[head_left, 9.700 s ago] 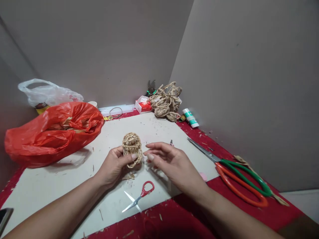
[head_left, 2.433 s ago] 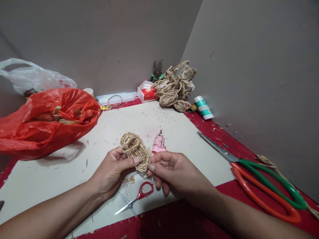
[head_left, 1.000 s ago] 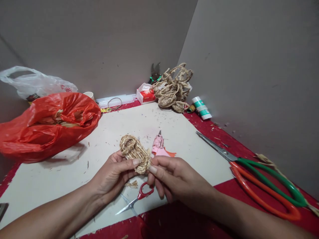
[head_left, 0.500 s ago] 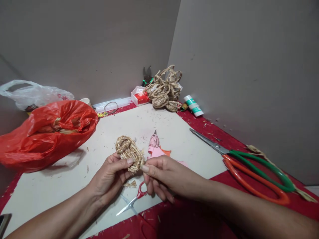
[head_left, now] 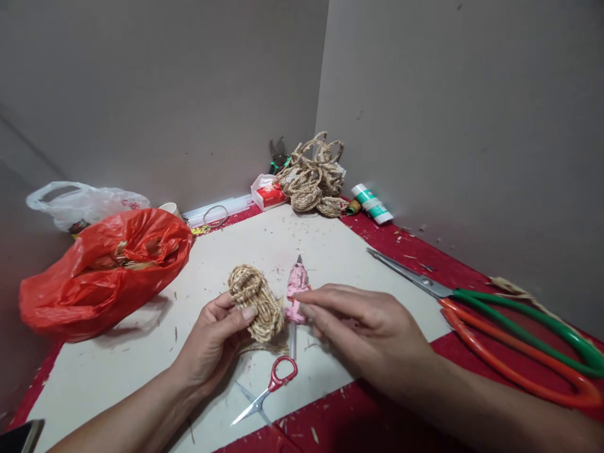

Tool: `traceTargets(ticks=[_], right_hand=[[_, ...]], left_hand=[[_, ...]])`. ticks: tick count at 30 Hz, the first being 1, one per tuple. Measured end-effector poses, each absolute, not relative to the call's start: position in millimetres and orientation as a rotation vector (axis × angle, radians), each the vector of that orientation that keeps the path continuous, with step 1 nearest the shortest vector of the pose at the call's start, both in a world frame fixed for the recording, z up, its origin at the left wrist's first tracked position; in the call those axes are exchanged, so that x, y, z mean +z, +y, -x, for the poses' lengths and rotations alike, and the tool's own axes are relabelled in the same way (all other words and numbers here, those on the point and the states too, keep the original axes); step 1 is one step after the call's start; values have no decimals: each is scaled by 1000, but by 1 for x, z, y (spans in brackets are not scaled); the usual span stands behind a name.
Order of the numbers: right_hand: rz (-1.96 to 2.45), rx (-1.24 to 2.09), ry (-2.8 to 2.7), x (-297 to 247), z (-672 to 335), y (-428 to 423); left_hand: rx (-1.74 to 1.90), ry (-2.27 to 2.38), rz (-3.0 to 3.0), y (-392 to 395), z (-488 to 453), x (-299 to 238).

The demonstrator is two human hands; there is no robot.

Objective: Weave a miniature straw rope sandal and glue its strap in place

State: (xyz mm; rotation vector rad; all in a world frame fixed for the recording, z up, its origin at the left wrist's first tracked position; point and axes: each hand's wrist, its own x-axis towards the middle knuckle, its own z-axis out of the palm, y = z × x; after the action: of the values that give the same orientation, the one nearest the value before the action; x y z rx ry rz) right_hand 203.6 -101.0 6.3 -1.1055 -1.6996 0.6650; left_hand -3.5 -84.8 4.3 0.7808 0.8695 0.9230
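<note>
My left hand [head_left: 214,336] grips a small oval piece woven from straw rope [head_left: 255,302], thumb on top, held just above the pale board [head_left: 141,340]. My right hand [head_left: 372,330] hovers right of it with fingers stretched out toward a pink glue gun [head_left: 296,286] lying on the board; the fingertips touch or nearly touch its body. A loose straw tail hangs under the woven piece. Small red-handled scissors [head_left: 271,387] lie open below both hands.
A red plastic bag [head_left: 104,270] with straw and a clear bag [head_left: 85,202] sit at left. A pile of straw rope [head_left: 311,176], a red-white box [head_left: 267,192] and a green-white tube [head_left: 372,203] stand at the back corner. Large green-and-orange shears [head_left: 495,333] lie at right on red cloth.
My right hand has let go of the woven piece's end, opened its fingers and moved right toward the pink glue gun. The left hand keeps its hold.
</note>
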Motion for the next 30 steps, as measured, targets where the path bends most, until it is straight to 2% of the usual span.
traceTargets(ticks=[6, 15, 19, 25, 30], right_hand=[[917, 325, -1954, -10, -198, -102], [883, 338, -1961, -17, -195, -100], [896, 646, -1906, -16, -193, -99], [1032, 1547, -1387, -1, -186, -102], [1055, 1706, -1152, 4, -182, -100]], left_hand=[[947, 892, -793, -86, 2, 3], [916, 873, -792, -87, 2, 3], [895, 858, -806, -87, 2, 3], [903, 875, -832, -87, 1, 4], [938, 918, -824, -91, -1, 3]])
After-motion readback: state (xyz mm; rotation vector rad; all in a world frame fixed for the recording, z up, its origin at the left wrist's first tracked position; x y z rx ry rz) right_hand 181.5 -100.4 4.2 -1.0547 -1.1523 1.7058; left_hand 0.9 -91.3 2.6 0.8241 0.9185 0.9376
